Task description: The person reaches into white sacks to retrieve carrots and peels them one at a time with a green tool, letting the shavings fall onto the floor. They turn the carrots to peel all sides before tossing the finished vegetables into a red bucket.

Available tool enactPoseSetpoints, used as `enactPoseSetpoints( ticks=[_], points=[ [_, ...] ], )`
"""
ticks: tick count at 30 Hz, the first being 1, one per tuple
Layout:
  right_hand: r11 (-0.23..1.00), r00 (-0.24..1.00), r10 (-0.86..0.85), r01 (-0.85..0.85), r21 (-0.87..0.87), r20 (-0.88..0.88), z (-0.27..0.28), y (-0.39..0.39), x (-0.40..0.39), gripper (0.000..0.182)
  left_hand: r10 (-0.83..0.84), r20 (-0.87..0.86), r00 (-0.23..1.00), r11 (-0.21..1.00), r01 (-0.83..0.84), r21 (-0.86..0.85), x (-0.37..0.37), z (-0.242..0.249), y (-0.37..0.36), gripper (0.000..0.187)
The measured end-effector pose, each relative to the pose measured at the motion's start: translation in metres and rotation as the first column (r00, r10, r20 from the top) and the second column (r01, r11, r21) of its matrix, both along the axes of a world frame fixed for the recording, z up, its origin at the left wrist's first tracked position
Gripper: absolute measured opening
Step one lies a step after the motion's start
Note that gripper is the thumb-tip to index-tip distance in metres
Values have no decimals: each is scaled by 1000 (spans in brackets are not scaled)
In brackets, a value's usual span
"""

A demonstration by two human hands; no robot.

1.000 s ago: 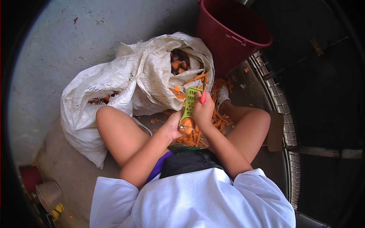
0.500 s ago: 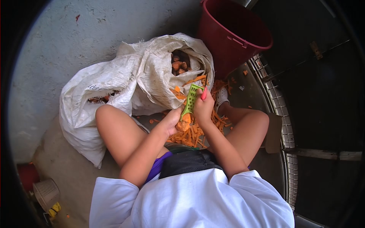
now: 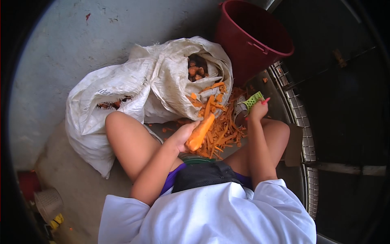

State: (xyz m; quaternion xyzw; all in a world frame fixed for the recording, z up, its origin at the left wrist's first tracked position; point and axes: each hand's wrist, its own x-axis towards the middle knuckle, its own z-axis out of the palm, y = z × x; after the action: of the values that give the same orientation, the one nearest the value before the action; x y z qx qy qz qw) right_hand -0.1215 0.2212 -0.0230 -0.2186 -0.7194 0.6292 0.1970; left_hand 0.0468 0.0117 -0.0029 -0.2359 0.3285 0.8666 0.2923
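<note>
My left hand point(image 3: 185, 136) is wrapped round a peeled orange carrot point(image 3: 200, 133), its thick end toward me and its tip pointing away over the peelings. Out to the right, my right hand point(image 3: 258, 110) grips a flat green hand grater point(image 3: 254, 99) full of holes. A pinkish-red piece shows beside the grater at the same fingers. Between my legs lies a heap of orange peelings point(image 3: 221, 136), with strips and small chunks running up to the sack's mouth.
An open white woven sack point(image 3: 170, 81) holds brownish-orange roots point(image 3: 196, 72). Another white sack point(image 3: 87, 122) leans on its left. A tall dark red bucket point(image 3: 239, 53) stands behind, by a wire grille point(image 3: 298, 110). A beige basket point(image 3: 48, 202) sits at lower left.
My right hand has swung away to the right with the green grater, off the carrot. The carrot in my left hand is now tilted lengthwise, showing its smooth orange side.
</note>
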Motion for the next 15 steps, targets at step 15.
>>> enactPoseSetpoints(
  ticks=[15],
  points=[
    [780,784,621,-615,117,-13,36,-109,87,13,285,74,956,882,-292,369,-20,-21,15,29]
  ],
)
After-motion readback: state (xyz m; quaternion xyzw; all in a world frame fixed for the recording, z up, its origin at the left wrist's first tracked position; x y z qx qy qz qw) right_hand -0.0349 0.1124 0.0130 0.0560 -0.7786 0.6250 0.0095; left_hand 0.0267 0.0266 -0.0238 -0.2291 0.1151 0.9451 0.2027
